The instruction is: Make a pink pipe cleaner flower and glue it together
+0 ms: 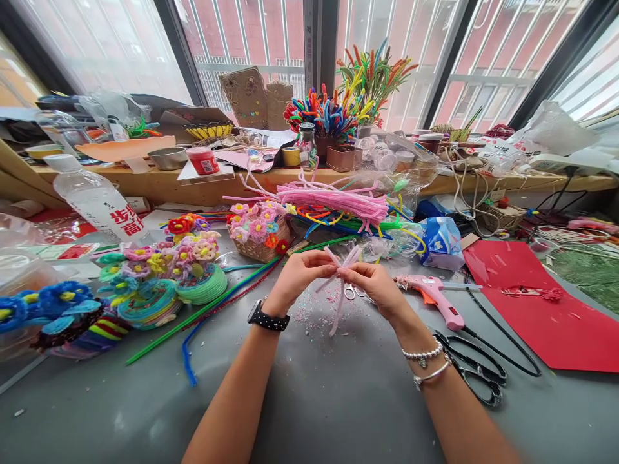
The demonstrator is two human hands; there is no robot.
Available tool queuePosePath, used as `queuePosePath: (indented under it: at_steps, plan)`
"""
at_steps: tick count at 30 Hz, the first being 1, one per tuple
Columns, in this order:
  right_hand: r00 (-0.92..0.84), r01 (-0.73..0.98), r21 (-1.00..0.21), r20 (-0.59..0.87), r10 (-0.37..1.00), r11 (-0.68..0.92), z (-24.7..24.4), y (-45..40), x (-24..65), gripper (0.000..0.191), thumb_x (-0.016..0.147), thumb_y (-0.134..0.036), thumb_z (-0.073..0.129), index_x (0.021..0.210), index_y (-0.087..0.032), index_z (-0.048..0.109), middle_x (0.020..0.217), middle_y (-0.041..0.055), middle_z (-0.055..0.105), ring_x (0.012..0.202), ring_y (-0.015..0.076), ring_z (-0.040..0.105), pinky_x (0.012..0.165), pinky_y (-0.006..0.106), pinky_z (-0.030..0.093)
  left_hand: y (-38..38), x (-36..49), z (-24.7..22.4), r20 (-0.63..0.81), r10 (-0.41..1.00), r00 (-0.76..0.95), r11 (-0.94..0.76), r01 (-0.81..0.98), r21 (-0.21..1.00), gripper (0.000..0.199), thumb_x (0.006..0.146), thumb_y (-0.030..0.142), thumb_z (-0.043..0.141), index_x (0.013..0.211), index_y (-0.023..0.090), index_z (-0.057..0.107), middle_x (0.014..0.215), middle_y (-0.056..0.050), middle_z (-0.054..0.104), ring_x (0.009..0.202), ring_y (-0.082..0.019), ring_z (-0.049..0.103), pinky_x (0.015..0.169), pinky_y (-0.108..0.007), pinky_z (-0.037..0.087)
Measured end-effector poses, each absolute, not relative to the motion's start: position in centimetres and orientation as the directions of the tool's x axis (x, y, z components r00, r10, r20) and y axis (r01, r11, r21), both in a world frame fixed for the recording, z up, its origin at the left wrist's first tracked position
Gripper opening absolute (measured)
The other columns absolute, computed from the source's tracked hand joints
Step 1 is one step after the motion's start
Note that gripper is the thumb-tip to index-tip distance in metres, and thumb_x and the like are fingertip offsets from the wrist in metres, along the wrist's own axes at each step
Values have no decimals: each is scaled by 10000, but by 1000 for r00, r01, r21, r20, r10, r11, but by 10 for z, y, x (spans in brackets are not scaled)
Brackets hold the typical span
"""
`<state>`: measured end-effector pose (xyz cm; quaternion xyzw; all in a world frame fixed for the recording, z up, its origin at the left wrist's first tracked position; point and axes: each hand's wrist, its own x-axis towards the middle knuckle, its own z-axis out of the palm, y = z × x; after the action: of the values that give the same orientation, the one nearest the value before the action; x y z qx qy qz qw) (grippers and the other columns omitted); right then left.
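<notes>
Pale pink pipe cleaners (pixel 337 316), crossed and bent into a loose star shape, are pinched at their middle between both hands, above the grey table. My left hand (pixel 305 276) grips them from the left with thumb and forefinger. From the right, my right hand (pixel 374 283) pinches them close to the crossing point. One end hangs down toward the table and others stick up and outward. Behind my right fingers the handles of small scissors (pixel 349 292) show in part. Pink and white fuzz scraps (pixel 314 310) lie scattered below the hands.
A pink glue gun (pixel 438 299), black-handled scissors (pixel 476 374) and red card (pixel 551 309) lie to the right. Pipe-cleaner flowers (pixel 145 264) and a green pipe cleaner (pixel 188 321) are at the left. Behind are a pink pipe-cleaner bundle (pixel 333 201) and a flower basket (pixel 258 246).
</notes>
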<state>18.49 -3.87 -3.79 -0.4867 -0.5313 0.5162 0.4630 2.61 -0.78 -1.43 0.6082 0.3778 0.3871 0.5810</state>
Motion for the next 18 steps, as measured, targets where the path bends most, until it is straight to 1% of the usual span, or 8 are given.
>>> queuePosePath:
  at_steps: [3, 6, 8, 10, 12, 15, 16, 18]
  plan:
    - [-113, 85, -996, -20, 993, -11, -39, -39, 186, 272, 605, -410, 653, 664, -145, 642, 567, -23, 539, 529, 82, 403, 515, 224, 283, -8, 27, -14, 14, 917, 398, -12, -7, 1000, 245, 553, 251, 692, 756, 124, 642, 715, -34, 652, 662, -134, 583, 656, -253, 449]
    - [-105, 66, -997, 25, 994, 32, -39, -38, 186, 275, 615, -400, 649, 712, -143, 646, 624, -5, 572, 572, 96, 443, 557, 235, 318, -8, 27, -15, 29, 930, 367, -47, 39, 998, 230, 564, 257, 687, 751, 130, 646, 737, -39, 660, 671, -135, 586, 647, -244, 446]
    - [-53, 36, -998, 50, 997, 52, -39, -37, 185, 278, 606, -398, 655, 704, -138, 643, 639, 7, 584, 590, 107, 464, 578, 245, 335, -7, 27, -15, 76, 932, 354, -113, 87, 990, 213, 588, 265, 670, 759, 138, 652, 772, -42, 664, 690, -135, 587, 644, -234, 441]
    - [15, -4, -999, 50, 999, 50, -41, -36, 184, 271, 590, -395, 664, 667, -137, 634, 616, 8, 580, 578, 109, 467, 575, 249, 339, -7, 28, -16, 110, 927, 359, -156, 100, 983, 251, 608, 266, 657, 827, 146, 643, 778, -41, 666, 692, -133, 591, 637, -229, 440]
    - [80, -67, -997, 39, 996, 44, -42, -34, 182, 257, 576, -386, 671, 636, -140, 624, 600, 7, 577, 571, 109, 472, 578, 251, 346, -7, 30, -16, 120, 926, 358, -157, 76, 985, 316, 614, 263, 652, 903, 143, 608, 752, -44, 668, 679, -135, 599, 627, -233, 446]
    - [155, -180, -982, 24, 988, 52, -45, -32, 180, 250, 567, -380, 672, 646, -148, 622, 619, 5, 581, 583, 107, 483, 603, 253, 361, -8, 32, -17, 126, 933, 338, -153, 54, 987, 316, 616, 251, 648, 898, 128, 574, 727, -57, 669, 677, -148, 610, 621, -247, 458]
    - [173, -189, -980, 26, 985, 59, -46, -32, 180, 250, 568, -380, 671, 652, -149, 623, 623, 3, 578, 584, 105, 480, 606, 251, 362, -8, 32, -18, 129, 936, 328, -156, 59, 986, 302, 619, 247, 645, 887, 129, 572, 729, -60, 668, 686, -152, 612, 627, -251, 461]
    - [188, -147, -987, 41, 981, 69, -45, -32, 182, 251, 581, -383, 664, 655, -147, 623, 620, 0, 568, 583, 100, 469, 603, 246, 355, -6, 29, -18, 146, 949, 279, -173, 72, 982, 292, 628, 257, 637, 885, 135, 571, 735, -58, 665, 705, -156, 614, 645, -259, 465]
